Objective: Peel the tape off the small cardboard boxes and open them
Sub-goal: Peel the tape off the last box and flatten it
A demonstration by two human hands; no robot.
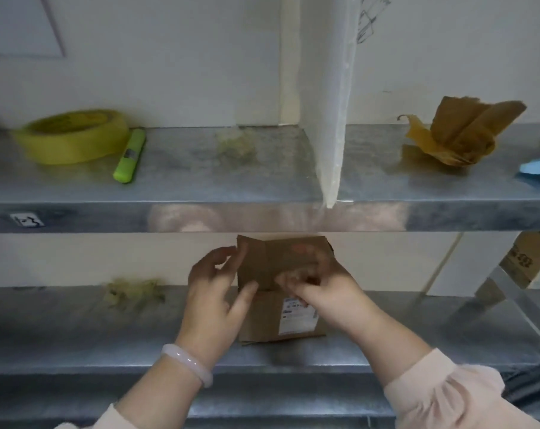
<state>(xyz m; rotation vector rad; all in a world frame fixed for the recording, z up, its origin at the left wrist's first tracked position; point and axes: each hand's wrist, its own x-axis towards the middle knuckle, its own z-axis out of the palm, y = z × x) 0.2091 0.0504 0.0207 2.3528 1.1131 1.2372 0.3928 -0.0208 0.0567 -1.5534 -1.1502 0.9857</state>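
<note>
A small brown cardboard box (272, 320) with a white label stands on the lower metal shelf (77, 329), its flaps raised. My left hand (214, 292) rests against the box's left side, thumb on the front and fingers spread near the left flap. My right hand (321, 286) reaches over the top front edge, fingers pinched at the flap; whether tape is between them is blurred.
On the upper shelf (200, 168) lie a yellow tape roll (74, 137), a green cutter (129, 156), a white divider panel (330, 119), crumpled brown paper (460, 134) and a blue object (537, 170). A tape wad (132, 292) lies left; another cardboard box (525, 258) leans at right.
</note>
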